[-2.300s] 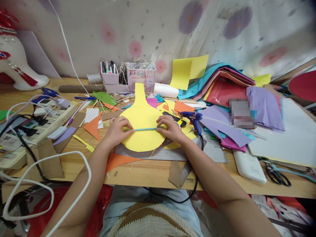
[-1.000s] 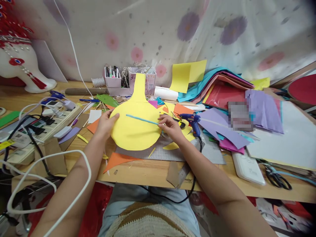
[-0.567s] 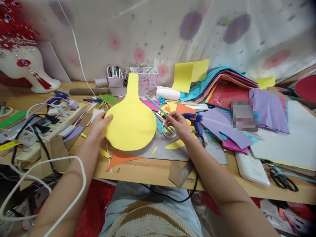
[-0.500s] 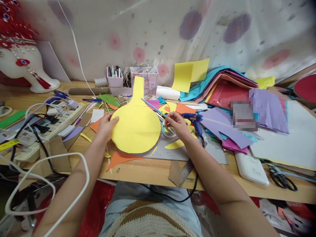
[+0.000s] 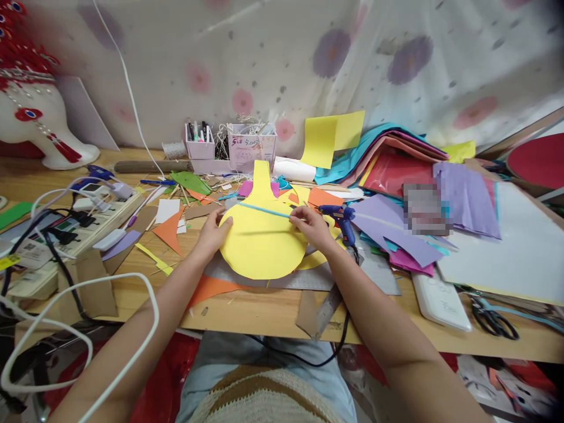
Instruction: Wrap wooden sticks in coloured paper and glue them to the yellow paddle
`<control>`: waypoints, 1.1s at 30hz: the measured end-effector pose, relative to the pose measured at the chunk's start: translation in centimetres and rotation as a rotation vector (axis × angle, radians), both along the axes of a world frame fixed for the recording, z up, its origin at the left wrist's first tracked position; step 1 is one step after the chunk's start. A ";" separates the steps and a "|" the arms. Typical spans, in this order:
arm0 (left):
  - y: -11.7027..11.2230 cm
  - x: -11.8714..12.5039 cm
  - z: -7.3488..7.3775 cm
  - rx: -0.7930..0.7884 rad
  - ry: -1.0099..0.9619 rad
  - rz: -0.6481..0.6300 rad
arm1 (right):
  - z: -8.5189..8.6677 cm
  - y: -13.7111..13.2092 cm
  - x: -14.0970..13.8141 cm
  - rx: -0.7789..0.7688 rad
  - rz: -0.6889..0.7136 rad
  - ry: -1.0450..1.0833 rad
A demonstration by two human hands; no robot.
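A yellow paddle-shaped paper cutout [image 5: 264, 247], round with a narrow neck at the top, lies tilted over the grey cutting mat [image 5: 379, 279]. My left hand [image 5: 215, 231] grips its left edge, thumb on top and fingers beneath. My right hand [image 5: 311, 225] pinches the right end of a thin blue strip [image 5: 264, 208]. The strip runs across the upper part of the round yellow area, close above or on it; contact cannot be made out. A blue glue gun [image 5: 341, 218] rests just right of my right hand.
Orange paper scraps [image 5: 170, 230] lie at the left, near a power strip [image 5: 83, 235] with cables. Purple paper [image 5: 392, 226], a white power bank [image 5: 440, 302] and black-handled scissors [image 5: 496, 317] are on the right. Pen boxes [image 5: 252, 147] stand at the back.
The yellow cutout has shifted right and come lower with my left hand. The blue strip has turned flatter and now lies across the cutout rather than reaching out past its right edge.
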State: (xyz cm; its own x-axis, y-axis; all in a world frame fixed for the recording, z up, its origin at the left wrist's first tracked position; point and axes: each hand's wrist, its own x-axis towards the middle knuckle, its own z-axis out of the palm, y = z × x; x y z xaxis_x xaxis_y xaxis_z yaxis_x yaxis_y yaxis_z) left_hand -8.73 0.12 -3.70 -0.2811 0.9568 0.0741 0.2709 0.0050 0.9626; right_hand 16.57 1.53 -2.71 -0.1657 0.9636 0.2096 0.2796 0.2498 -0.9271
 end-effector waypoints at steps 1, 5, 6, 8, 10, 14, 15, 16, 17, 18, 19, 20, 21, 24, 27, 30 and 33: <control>0.1 -0.5 0.5 0.052 0.057 0.024 | 0.1 0.0 0.0 0.024 0.001 -0.066; 0.5 -1.6 4.0 0.251 0.410 0.106 | 0.6 -0.2 0.1 0.093 0.003 -0.217; 0.5 -1.4 5.0 0.272 0.453 0.063 | 0.7 -0.2 0.1 0.105 0.004 -0.234; 0.5 -0.4 6.6 0.349 0.560 -0.133 | 1.0 -0.4 0.1 0.119 0.015 -0.256; 0.3 1.0 7.5 0.361 0.657 -0.348 | 1.1 -0.6 0.0 0.125 0.041 -0.276; 0.4 3.4 7.4 0.280 0.762 -0.639 | 1.4 -1.0 0.0 0.140 0.084 -0.303; 0.5 3.7 7.2 0.244 0.769 -0.667 | 1.5 -1.1 0.0 0.149 0.090 -0.311; 0.6 3.9 7.1 0.208 0.774 -0.680 | 1.6 -1.1 -0.1 0.162 0.096 -0.322; 0.7 4.1 7.0 0.171 0.781 -0.693 | 1.6 -1.2 -0.1 0.178 0.102 -0.337; 0.8 4.2 7.1 0.131 0.791 -0.706 | 1.6 -1.2 -0.1 0.194 0.107 -0.355; 0.8 4.3 7.2 0.087 0.806 -0.717 | 1.6 -1.2 -0.1 0.209 0.112 -0.374; 0.8 4.4 7.5 0.043 0.823 -0.728 | 1.6 -1.2 -0.1 0.221 0.115 -0.391; 0.8 4.5 7.8 0.003 0.842 -0.736 | 1.6 -1.2 0.0 0.230 0.117 -0.402; 0.6 5.0 8.8 -0.049 0.899 -0.735 | 1.7 -1.2 0.0 0.238 0.106 -0.390; 0.6 5.5 9.1 -0.059 0.929 -0.754 | 1.8 -1.1 0.0 0.219 0.099 -0.372; 0.9 5.3 8.8 -0.073 0.912 -0.756 | 2.1 -1.2 0.3 0.193 0.115 -0.390; 1.4 4.4 8.1 -0.064 0.822 -0.721 | 2.9 -1.9 1.7 0.173 0.125 -0.397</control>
